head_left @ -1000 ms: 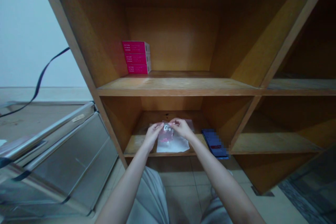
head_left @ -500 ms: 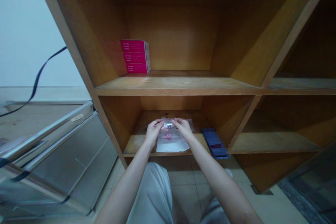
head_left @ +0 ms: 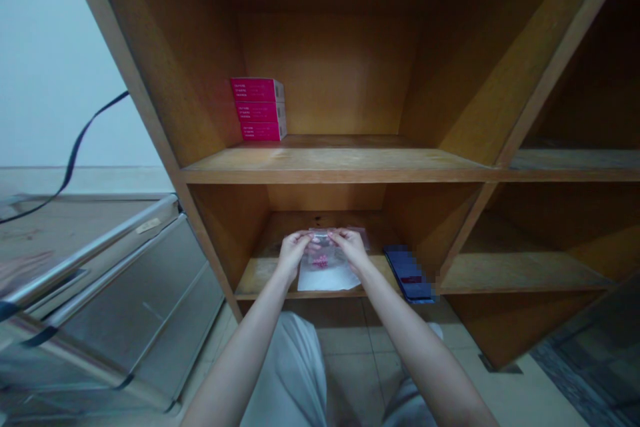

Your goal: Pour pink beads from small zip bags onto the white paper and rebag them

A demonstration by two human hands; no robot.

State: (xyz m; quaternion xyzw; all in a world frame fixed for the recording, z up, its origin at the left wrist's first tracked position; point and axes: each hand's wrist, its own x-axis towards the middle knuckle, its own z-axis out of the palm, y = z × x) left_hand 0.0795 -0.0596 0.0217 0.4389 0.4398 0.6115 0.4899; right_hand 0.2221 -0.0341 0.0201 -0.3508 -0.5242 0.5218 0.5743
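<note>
A clear plastic bag (head_left: 327, 248) is pinched at its far edge between my two hands, over the lower shelf. My left hand (head_left: 295, 251) closes its thumb and fingers on the bag's left side. On the right side, my right hand (head_left: 350, 248) grips the same edge with thumb and fingers together. Several small pink pieces (head_left: 320, 261) show in or under the bag, too small to name. Beneath it a white sheet of paper (head_left: 327, 281) lies near the shelf's front edge.
To the right, a dark blue phone-like flat object (head_left: 407, 273) overhangs the lower shelf (head_left: 383, 280) edge. Three stacked pink boxes (head_left: 259, 111) stand on the upper shelf (head_left: 340, 159). A metal-framed cart (head_left: 135, 307) is at the left, with a dark strap (head_left: 75, 150) above it.
The hands hold nearly the same place on the bag, with only slight finger movement. The view has shifted very slightly; the boxes and the blue object stay put.
</note>
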